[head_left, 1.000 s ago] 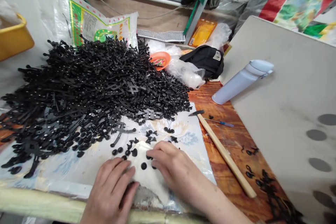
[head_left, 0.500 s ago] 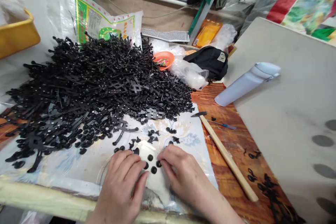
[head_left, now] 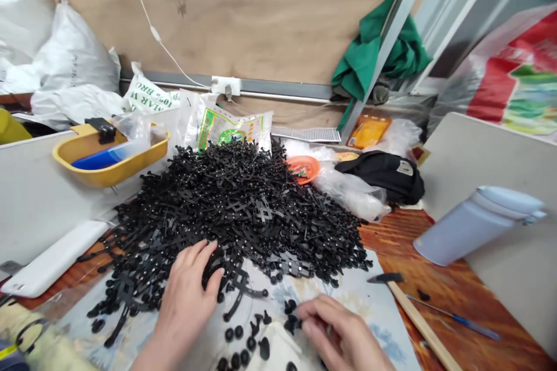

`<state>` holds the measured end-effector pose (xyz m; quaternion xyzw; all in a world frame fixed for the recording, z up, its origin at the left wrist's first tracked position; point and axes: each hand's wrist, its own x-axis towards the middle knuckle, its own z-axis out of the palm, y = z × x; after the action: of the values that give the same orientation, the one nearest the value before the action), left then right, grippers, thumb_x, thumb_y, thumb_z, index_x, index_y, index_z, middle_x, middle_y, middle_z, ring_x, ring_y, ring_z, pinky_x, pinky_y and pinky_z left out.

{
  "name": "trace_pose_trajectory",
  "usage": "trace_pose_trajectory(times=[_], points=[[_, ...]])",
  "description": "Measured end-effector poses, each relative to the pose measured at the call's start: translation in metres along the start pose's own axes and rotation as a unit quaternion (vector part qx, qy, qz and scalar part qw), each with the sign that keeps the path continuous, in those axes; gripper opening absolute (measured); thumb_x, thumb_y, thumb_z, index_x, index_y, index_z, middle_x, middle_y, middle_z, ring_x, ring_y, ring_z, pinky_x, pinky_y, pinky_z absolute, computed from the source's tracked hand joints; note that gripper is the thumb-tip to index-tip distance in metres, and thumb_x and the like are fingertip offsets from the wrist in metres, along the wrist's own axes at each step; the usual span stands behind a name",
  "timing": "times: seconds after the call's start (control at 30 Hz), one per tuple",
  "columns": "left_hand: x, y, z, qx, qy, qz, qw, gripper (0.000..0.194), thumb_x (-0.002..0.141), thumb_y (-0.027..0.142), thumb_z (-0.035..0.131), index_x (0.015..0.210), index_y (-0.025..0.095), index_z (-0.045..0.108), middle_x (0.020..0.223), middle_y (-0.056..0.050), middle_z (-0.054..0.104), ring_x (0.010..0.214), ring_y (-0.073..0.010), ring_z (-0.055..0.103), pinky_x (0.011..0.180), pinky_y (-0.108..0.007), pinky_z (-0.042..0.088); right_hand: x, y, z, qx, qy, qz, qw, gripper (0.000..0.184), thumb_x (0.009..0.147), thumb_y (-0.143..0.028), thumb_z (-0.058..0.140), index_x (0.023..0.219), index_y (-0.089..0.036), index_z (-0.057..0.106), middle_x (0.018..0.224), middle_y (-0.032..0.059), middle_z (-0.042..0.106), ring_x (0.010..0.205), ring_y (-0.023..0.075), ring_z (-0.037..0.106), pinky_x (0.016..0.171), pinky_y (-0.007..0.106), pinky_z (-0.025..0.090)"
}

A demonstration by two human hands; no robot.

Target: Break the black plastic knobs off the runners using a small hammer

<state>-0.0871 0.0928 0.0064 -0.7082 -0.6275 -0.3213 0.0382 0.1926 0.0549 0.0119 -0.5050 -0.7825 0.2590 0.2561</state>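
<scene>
Printed plastic sheet (head_left: 383, 324) is heaped with black plastic strips (head_left: 243, 208); left hand (head_left: 187, 295) is held open against them, right hand (head_left: 337, 330) curled beside small black fittings (head_left: 290, 320), any grip unclear.

Matt black plastic pieces (head_left: 243, 208), glossy varnished wood table (head_left: 418, 255)

Bare left hand (head_left: 185, 295) | fingers is spread and curved downward | bare right hand (head_left: 339, 330) | fingers bent close together, near lower edge of view | two hands well apart
</scene>
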Motion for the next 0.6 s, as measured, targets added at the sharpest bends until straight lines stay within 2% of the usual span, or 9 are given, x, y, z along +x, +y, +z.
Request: trace_pose_trajectory(times=[0.03,0.13,0.2,0.27,0.37,0.47,0.6], points=[[0.009,-0.001,0.006,-0.003,-0.003,0.001,1.0,0.031,0.083,0.019,0.058,0.113,0.018,0.067,0.116,-0.014,0.07,0.109,-0.0338,0.06,0.089,-0.053,0.051,0.016,-0.003,-0.002,-0.014,0.017,0.01,1.0,0.017,0.09,-0.015,0.049,0.087,-0.023,0.063,0.079,0.0009,0.066,0.066,0.0148,0.064,0.059,0.025,0.052],[0.021,-0.003,0.022,-0.032,-0.012,0.013,0.999,0.025,0.081,0.015,0.059,0.101,0.019,0.071,0.095,-0.01,0.075,0.093,-0.031,0.064,0.08,-0.049,0.054,0.07,-0.009,-0.005,-0.059,0.067,0.036,0.995,0.012,0.091,-0.014,0.053,0.089,-0.019,0.065,0.079,0.0017,0.066,0.07,0.016,0.064,0.066,0.03,0.054],[0.019,-0.005,0.026,-0.06,-0.014,0.016,0.998,0.018,0.08,0.017,0.061,0.095,0.019,0.071,0.085,-0.007,0.074,0.085,-0.0284,0.064,0.075,-0.046,0.055,0.109,-0.01,-0.005,-0.092,0.096,0.054,0.99,0.013,0.094,-0.024,0.058,0.103,-0.016,0.064,0.096,0.0041,0.067,0.082,0.018,0.065,0.075,0.037,0.054],[0.013,-0.008,0.027,-0.088,-0.013,0.013,0.996,0.016,0.081,0.02,0.063,0.095,0.019,0.07,0.086,-0.007,0.073,0.086,-0.0285,0.063,0.077,-0.047,0.053,0.144,-0.01,-0.003,-0.114,0.108,0.069,0.985,0.026,0.095,-0.031,0.058,0.118,-0.018,0.06,0.118,0.008,0.062,0.097,0.0212,0.064,0.082,0.042,0.054],[0.008,-0.014,0.025,-0.129,-0.007,0.001,0.992,0.022,0.083,0.024,0.062,0.104,0.018,0.068,0.094,-0.011,0.072,0.093,-0.0306,0.061,0.082,-0.051,0.05,0.183,-0.006,0.005,-0.131,0.099,0.096,0.982,0.032,0.094,-0.032,0.06,0.123,-0.018,0.057,0.124,0.009,0.06,0.101,0.0233,0.063,0.084,0.044,0.054],[0.008,-0.017,0.023,-0.176,0.003,-0.019,0.984,0.026,0.082,0.027,0.063,0.106,0.019,0.068,0.099,-0.012,0.071,0.097,-0.0317,0.059,0.086,-0.053,0.047,0.197,0.003,0.013,-0.127,0.107,0.116,0.979,0.032,0.094,-0.032,0.06,0.122,-0.018,0.058,0.123,0.0089,0.06,0.101,0.0231,0.063,0.083,0.044,0.054],[0.013,-0.011,0.018,-0.257,0.015,-0.045,0.965,0.02,0.081,0.031,0.064,0.095,0.02,0.072,0.094,-0.012,0.071,0.098,-0.0314,0.058,0.09,-0.05,0.044,0.178,0.011,0.009,-0.083,0.156,0.066,0.982,0.029,0.095,-0.032,0.059,0.12,-0.018,0.059,0.121,0.0083,0.061,0.097,0.0216,0.064,0.081,0.042,0.055]])
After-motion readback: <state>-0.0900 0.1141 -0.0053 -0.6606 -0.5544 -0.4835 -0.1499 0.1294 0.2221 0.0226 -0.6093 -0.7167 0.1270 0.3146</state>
